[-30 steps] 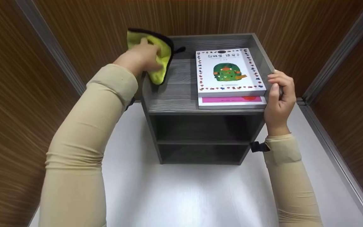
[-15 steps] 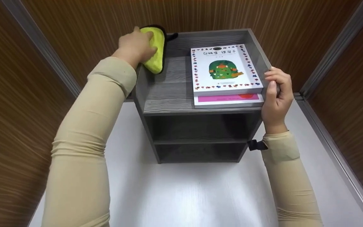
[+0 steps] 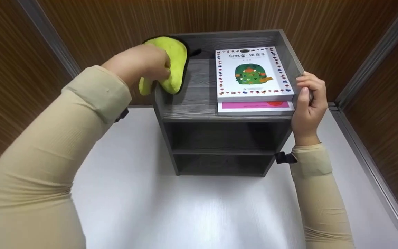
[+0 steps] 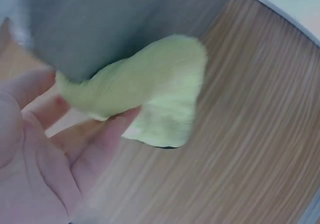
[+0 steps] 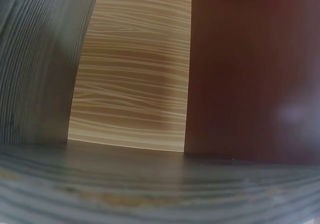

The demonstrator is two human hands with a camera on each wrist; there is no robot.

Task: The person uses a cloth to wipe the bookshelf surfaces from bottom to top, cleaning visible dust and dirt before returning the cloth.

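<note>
A yellow-green cloth with a dark border and a dark loop lies folded over the left side panel of a grey wood-grain shelf unit. My left hand holds the cloth at the panel's upper edge. In the left wrist view, the fingers of that hand pinch the cloth around the grey panel. At the opposite side, my right hand grips the top edge of the right side panel, thumb inside. The right hand itself does not show in the right wrist view.
A white book with a green picture lies on another book with a pink band, on the shelf top's right. Lower compartments open below. Brown wood-grain walls stand behind and at both sides; the floor is whitish.
The left hand first slid the cloth away along the left panel, then brought it back nearer, with the elbow swinging out left. The right hand keeps its grip on the right panel.
</note>
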